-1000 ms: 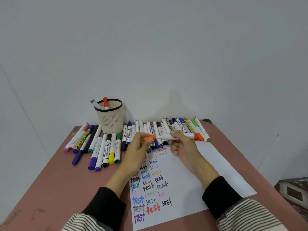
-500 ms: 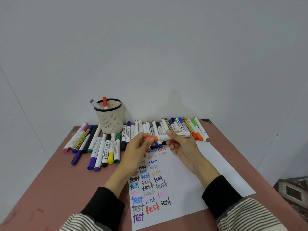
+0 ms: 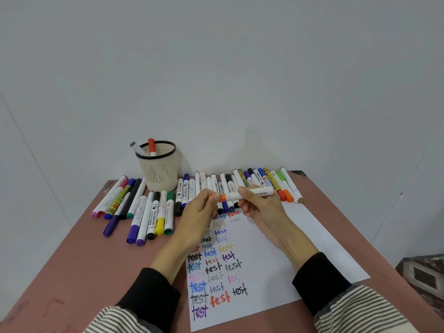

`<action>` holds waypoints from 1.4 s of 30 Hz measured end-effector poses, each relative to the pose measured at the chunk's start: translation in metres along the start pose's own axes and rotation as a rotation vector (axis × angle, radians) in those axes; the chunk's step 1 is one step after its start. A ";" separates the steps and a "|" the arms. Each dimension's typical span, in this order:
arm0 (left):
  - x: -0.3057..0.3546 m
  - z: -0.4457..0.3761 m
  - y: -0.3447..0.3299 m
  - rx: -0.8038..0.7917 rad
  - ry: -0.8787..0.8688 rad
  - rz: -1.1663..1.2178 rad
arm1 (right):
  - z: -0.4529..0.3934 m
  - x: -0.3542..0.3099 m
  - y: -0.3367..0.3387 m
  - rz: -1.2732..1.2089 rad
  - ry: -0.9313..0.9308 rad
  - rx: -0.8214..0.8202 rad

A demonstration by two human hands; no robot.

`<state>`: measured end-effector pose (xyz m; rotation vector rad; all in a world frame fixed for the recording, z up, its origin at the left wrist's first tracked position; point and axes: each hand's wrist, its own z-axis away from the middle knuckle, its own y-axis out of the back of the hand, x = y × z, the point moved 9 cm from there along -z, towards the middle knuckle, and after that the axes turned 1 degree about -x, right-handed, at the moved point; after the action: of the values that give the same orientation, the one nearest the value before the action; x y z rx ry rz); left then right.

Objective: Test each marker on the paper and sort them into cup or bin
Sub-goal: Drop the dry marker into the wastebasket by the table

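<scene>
An orange marker [image 3: 242,194] with a white barrel lies level in both hands above the top of the paper [image 3: 271,258]. My right hand [image 3: 260,207] grips the barrel. My left hand [image 3: 200,217] pinches its orange cap end. The paper carries several rows of the word "test" in many colours. A beige mesh cup [image 3: 159,169] with a black rim stands at the back left and holds a grey marker and a red marker [image 3: 151,146]. No bin is in view.
A row of markers [image 3: 252,183] lies along the back of the reddish table [image 3: 79,272]; another group of markers [image 3: 139,210] lies left of the paper. A white wall stands close behind. A dark box-like object [image 3: 422,275] sits off the table's right edge.
Both hands have shifted the orange marker a little to the left, and my left fingers have closed further over its orange cap end. The rest is unchanged.
</scene>
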<state>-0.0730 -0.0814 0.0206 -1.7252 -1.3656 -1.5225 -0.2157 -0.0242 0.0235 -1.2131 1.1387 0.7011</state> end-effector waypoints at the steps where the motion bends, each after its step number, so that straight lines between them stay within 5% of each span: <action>1: 0.004 0.000 0.000 0.001 -0.016 0.013 | 0.000 -0.001 0.000 -0.006 0.000 0.002; 14: 0.033 0.021 0.004 0.210 -0.035 -0.187 | 0.011 -0.029 0.050 0.032 0.072 0.268; 27: 0.099 0.040 -0.220 -0.102 -0.133 -0.331 | 0.146 -0.135 0.256 0.231 0.313 0.731; 34: 0.087 0.049 -0.293 -0.229 -0.204 -0.758 | 0.202 -0.065 0.359 0.400 0.123 0.921; 42: 0.077 0.052 -0.301 -0.293 -0.191 -0.859 | 0.223 0.095 0.429 0.654 -0.352 0.807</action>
<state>-0.3216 0.1116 -0.0014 -1.5373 -2.2651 -2.1122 -0.5057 0.2859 -0.2262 -0.0169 1.3262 0.7761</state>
